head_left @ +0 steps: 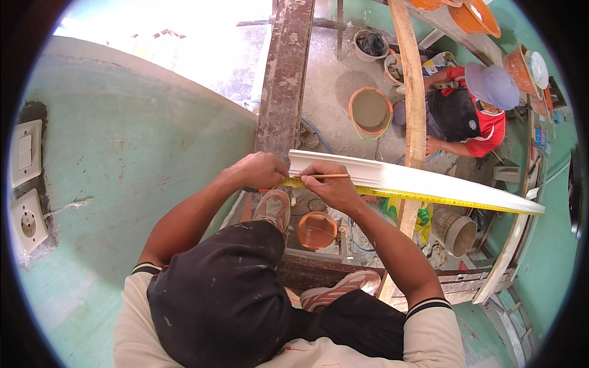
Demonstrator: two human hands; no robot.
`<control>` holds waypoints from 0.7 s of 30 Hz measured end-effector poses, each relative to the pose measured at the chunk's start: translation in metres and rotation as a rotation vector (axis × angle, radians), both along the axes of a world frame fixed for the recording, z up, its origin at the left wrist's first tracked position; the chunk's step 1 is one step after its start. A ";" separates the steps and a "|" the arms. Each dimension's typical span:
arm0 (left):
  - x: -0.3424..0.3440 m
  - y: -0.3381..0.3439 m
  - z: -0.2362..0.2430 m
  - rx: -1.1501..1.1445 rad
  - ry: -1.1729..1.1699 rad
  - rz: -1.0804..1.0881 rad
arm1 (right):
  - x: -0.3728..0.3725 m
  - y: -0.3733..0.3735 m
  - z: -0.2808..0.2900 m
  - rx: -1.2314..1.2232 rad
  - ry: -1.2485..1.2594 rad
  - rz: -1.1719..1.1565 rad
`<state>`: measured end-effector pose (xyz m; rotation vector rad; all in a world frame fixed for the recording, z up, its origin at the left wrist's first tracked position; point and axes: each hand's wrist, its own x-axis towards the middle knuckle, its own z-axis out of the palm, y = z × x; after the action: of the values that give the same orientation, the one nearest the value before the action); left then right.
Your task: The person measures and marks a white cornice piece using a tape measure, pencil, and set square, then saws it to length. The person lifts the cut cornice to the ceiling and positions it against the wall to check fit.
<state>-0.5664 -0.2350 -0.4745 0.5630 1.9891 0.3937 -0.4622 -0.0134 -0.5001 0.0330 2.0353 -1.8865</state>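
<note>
A long white moulding strip (423, 183) runs from the middle out to the right, held across my lap. A yellow tape measure (429, 197) lies stretched along its near edge. My left hand (257, 170) pinches the tape's end against the strip's left end. My right hand (331, 184) holds a thin orange pencil (328, 176), its tip against the strip beside the tape. Both hands sit close together at the strip's left end.
I am up on a scaffold of worn planks (283, 80) beside a green wall (141, 165) with a switch and socket (26, 184). Below, a person in a red shirt and cap (475, 107) crouches among buckets (370, 110) on a dusty floor.
</note>
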 end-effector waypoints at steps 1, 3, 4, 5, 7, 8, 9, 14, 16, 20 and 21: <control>0.000 0.001 0.000 -0.002 0.000 0.002 | 0.000 0.000 0.000 -0.010 -0.002 -0.002; 0.000 0.001 0.001 -0.008 0.002 0.007 | 0.000 0.001 0.001 0.002 -0.006 0.006; 0.001 0.000 0.000 0.002 0.011 0.004 | 0.000 0.001 0.001 0.008 -0.008 0.010; 0.001 -0.001 -0.001 0.011 0.020 0.001 | -0.001 0.001 0.002 0.006 -0.007 0.010; 0.002 -0.002 -0.003 0.021 0.028 -0.003 | 0.000 0.001 0.002 0.003 -0.008 0.009; 0.002 -0.002 -0.004 0.021 0.028 -0.002 | 0.000 0.000 0.001 0.003 -0.008 0.008; 0.002 -0.002 -0.005 0.020 0.028 -0.001 | 0.000 0.000 0.001 0.003 -0.008 0.007; 0.002 -0.003 -0.007 0.017 0.028 0.005 | -0.001 0.000 0.002 0.023 -0.011 -0.002; 0.002 -0.002 -0.006 0.018 0.036 0.000 | -0.001 0.000 0.003 0.021 -0.020 -0.002; 0.002 -0.001 -0.003 0.017 0.049 -0.012 | -0.002 0.001 0.004 0.044 -0.031 0.013; 0.002 -0.001 -0.003 0.015 0.048 -0.012 | -0.002 0.001 0.003 0.047 -0.037 0.015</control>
<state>-0.5643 -0.2357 -0.4772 0.5987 2.0297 0.3910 -0.4643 -0.0122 -0.4971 0.0643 2.0496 -1.8155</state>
